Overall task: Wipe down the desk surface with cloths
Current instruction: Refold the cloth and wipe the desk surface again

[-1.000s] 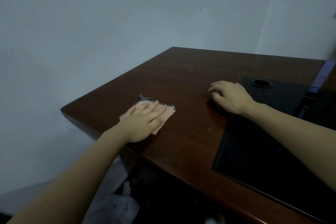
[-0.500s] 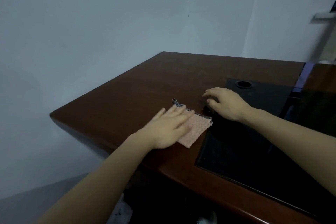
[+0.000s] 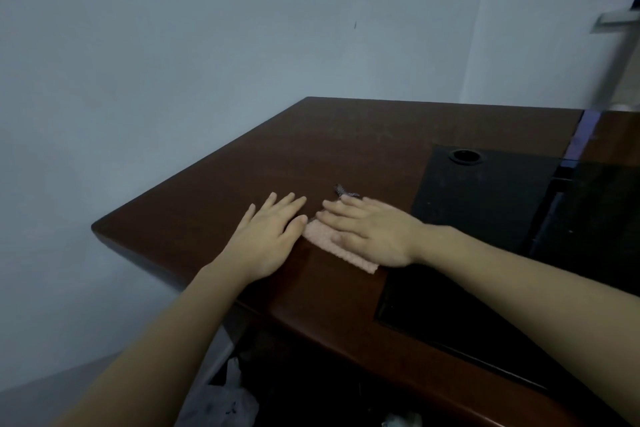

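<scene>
Fingers of the right hand (image 3: 374,232) are lying straight and flat on a pink cloth (image 3: 337,248), pressing it against the brown wooden counter (image 3: 346,149) near the frame's centre. The cloth is showing a dark stitched corner just above the fingertips and is sitting just left of the black inset panel (image 3: 485,191). The left hand (image 3: 266,239) is resting flat on the bare wood beside it, fingers outstretched and holding nothing, its thumb touching the cloth's left edge. A round cable hole (image 3: 465,156) is sitting in the panel at upper right.

No readable txt, labels or nos. anywhere.
</scene>
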`<state>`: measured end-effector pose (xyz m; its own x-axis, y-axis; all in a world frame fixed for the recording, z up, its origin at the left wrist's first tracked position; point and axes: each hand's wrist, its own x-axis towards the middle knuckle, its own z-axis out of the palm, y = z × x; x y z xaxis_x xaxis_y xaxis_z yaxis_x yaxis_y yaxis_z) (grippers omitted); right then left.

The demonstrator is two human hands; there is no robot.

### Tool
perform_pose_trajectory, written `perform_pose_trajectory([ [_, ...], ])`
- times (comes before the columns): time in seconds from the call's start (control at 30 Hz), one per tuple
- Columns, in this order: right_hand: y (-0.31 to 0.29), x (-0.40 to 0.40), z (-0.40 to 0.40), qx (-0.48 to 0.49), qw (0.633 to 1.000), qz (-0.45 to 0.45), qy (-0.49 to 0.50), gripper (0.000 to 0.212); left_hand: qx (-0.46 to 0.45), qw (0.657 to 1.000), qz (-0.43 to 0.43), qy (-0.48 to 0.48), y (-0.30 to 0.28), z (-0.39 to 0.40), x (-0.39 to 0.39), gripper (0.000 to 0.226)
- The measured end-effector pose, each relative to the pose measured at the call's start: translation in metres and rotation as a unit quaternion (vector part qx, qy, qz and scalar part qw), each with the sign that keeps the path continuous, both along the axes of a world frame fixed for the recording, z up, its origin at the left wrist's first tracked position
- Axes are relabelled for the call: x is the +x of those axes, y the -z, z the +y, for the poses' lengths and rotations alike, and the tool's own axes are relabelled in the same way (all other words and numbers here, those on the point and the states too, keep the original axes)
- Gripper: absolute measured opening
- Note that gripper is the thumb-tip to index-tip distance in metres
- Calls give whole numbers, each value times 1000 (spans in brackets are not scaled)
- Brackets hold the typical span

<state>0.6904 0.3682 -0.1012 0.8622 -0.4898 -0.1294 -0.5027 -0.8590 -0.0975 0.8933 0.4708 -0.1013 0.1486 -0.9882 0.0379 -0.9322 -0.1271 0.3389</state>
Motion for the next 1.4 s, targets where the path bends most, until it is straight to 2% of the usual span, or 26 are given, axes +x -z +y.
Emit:
perform_pose_trajectory([
  [0.17,-2,-26,-54,-16,995,33,97,59,7,1000,-7,19,3,4,-8,51],
  [0.27,0,-34,-58,-12,991,33,126,60,-8,1000,-12,22,5,6,-10,51],
  [0.6,-5,-49,75,18,999,27,-12,58,-51,998,-25,18,8,11,-9,50],
  [0.7,-7,-53,64,17,999,34,-12,59,-51,998,-25,12,9,10,-9,49],
  [0.87,-4,-39,21,6,997,29,66,59,-42,999,-31,5,8,10,-11,50],
  [1.0,-2,-29,28,8,995,24,98,58,-45,998,-32,-2,6,11,-14,51],
  [1.13,-5,-30,74,-1,998,28,50,59,-65,997,-42,1,4,13,-14,50],
  [1.23,-5,-48,111,4,1000,22,-4,59,-93,992,-84,0,2,15,-15,50],
  [1.33,-5,-75,120,21,1000,16,-15,58,-115,986,-118,0,-1,17,-20,48],
  [1.4,-5,-86,110,25,999,21,-11,59,-116,988,-98,-7,-5,19,-27,47],
])
